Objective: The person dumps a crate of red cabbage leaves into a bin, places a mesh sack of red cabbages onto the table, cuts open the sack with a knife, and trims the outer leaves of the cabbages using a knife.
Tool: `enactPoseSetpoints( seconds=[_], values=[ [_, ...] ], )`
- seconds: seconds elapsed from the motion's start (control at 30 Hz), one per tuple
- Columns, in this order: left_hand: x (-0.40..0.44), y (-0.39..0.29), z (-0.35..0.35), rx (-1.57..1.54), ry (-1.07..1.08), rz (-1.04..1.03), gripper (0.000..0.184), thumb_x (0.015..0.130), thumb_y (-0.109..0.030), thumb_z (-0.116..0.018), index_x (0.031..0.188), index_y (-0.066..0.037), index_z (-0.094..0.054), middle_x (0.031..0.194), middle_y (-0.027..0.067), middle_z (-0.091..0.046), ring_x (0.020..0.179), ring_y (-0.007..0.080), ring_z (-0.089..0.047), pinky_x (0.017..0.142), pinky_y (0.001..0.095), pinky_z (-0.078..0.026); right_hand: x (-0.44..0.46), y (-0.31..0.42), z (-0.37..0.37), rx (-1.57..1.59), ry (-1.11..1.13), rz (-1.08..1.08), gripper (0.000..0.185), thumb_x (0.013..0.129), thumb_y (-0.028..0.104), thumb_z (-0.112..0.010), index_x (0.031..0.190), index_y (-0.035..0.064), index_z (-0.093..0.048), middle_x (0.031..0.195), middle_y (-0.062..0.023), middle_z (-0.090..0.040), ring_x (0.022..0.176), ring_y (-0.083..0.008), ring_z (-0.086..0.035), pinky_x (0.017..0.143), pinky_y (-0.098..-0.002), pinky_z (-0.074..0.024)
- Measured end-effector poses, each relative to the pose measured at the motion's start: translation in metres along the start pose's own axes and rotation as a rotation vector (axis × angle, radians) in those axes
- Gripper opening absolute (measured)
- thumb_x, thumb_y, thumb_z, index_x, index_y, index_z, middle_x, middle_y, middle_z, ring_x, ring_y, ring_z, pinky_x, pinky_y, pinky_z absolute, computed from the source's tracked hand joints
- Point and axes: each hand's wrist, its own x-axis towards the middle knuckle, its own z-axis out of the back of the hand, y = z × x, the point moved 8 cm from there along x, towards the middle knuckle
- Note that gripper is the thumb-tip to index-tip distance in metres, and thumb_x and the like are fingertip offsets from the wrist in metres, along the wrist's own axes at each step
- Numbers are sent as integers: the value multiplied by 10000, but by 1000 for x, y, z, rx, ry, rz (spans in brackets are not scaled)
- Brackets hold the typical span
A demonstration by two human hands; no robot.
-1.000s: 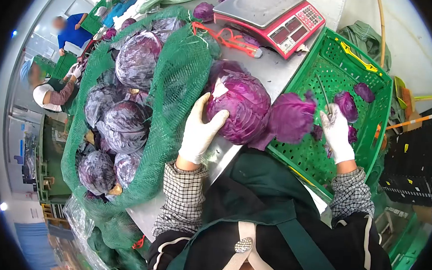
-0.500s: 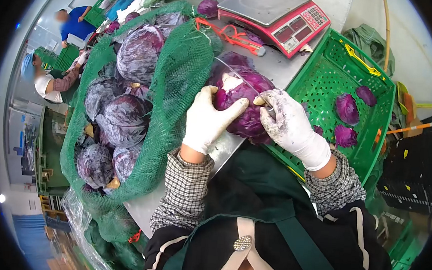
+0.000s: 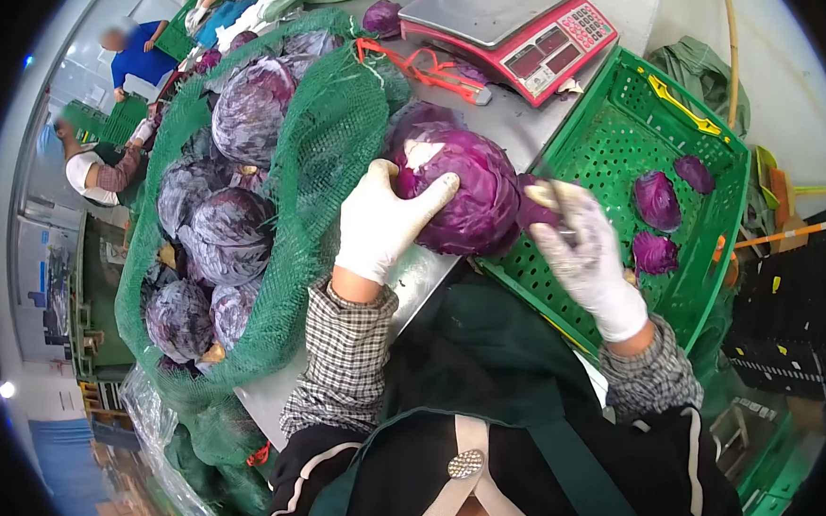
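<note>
A glossy red cabbage (image 3: 469,190) with a pale cut stem rests on the metal table. My left hand (image 3: 384,220), in a white glove, grips its left side with the thumb across the front. My right hand (image 3: 591,259), in a stained white glove, is just right of the cabbage over the crate's edge. It holds a thin knife (image 3: 562,210), blurred by motion, and a loose purple leaf (image 3: 536,207) lies between its fingers and the cabbage. Behind the cabbage are darker outer leaves (image 3: 424,119).
Left is a green mesh sack (image 3: 330,149) full of cabbages. A red scale (image 3: 548,63) stands at the back beside an orange cutter (image 3: 443,73). The green crate (image 3: 726,211) on the right holds several leaves. Other people (image 3: 137,61) work at far left.
My right hand has moved right and down, away from the cabbage, with the knife and a leaf. The cabbage's smooth side now shows. My left hand keeps its hold.
</note>
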Motion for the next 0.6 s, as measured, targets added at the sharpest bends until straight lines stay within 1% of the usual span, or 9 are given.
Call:
enactPoseSetpoints(
  seconds=[0.07, 0.1, 0.2, 0.23, 0.33, 0.37, 0.4, 0.47, 0.6],
  values=[
    [-2, -2, -3, 48, -3, -23, 781, 655, -584, -715, 1061, 66, -561, 977, 227, -626, 923, 321, -624, 816, 352, -487, 22, 27, -22, -133, 34, 251, 385, 784, 108, -694, 1149, 42, -591, 1166, -138, -553, 1070, -301, -549, 916, -346, -439],
    [-2, 1, -4, 44, -7, -25, 783, 656, -572, -721, 1081, 64, -554, 990, 224, -621, 926, 315, -623, 823, 352, -486, 32, 32, -25, -120, -2, 286, 399, 792, 147, -684, 1157, 35, -571, 1131, -140, -548, 1006, -305, -560, 870, -344, -458],
    [-4, 6, -1, -19, -1, -8, 777, 657, -564, -725, 1081, 63, -554, 977, 218, -627, 912, 311, -626, 818, 349, -487, 48, 2, -38, -154, 148, 52, 375, 803, 189, -664, 1126, 27, -565, 1048, -139, -548, 924, -310, -558, 806, -353, -469],
    [-4, 6, 0, -24, -10, -15, 771, 657, -559, -729, 1079, 63, -555, 967, 213, -630, 903, 305, -628, 813, 347, -488, 50, 4, -36, -119, 143, 39, 260, 819, 183, -619, 1015, 20, -568, 961, -140, -531, 840, -310, -541, 738, -371, -462],
    [-8, 9, 2, -45, -10, -2, 755, 656, -543, -739, 1072, 61, -556, 940, 199, -636, 877, 290, -632, 799, 340, -490, 44, 8, -35, -211, 130, 216, 176, 809, 128, -595, 940, 22, -545, 916, -138, -523, 818, -305, -534, 715, -379, -453],
    [-7, 10, 2, -56, -4, 9, 751, 656, -537, -742, 1071, 60, -556, 933, 196, -636, 870, 285, -632, 795, 338, -491, 38, 10, -32, -143, 37, 284, 137, 778, 55, -586, 900, 31, -530, 870, -139, -515, 785, -315, -527, 686, -381, -448],
    [-6, 11, 2, -66, 4, 18, 747, 655, -531, -746, 1070, 60, -556, 925, 192, -637, 863, 280, -632, 791, 336, -491, 32, 6, -31, -112, 41, 234, 146, 766, 38, -590, 900, 32, -532, 862, -139, -515, 777, -320, -527, 679, -378, -450],
    [-1, 25, -1, -121, -11, 35, 696, 668, -509, -750, 1027, 61, -576, 822, 147, -635, 763, 220, -625, 716, 303, -492, 13, -2, -27, -46, 42, 127, 173, 743, 5, -600, 902, 35, -537, 846, -137, -515, 762, -329, -527, 666, -372, -452],
    [7, 38, -8, -226, 14, 114, 647, 697, -502, -736, 975, 67, -602, 703, 98, -614, 650, 166, -594, 630, 272, -473, -20, -24, -23, -178, 79, 98, 175, 745, -8, -599, 907, 18, -539, 822, -136, -512, 726, -311, -539, 630, -365, -453]
  ],
)
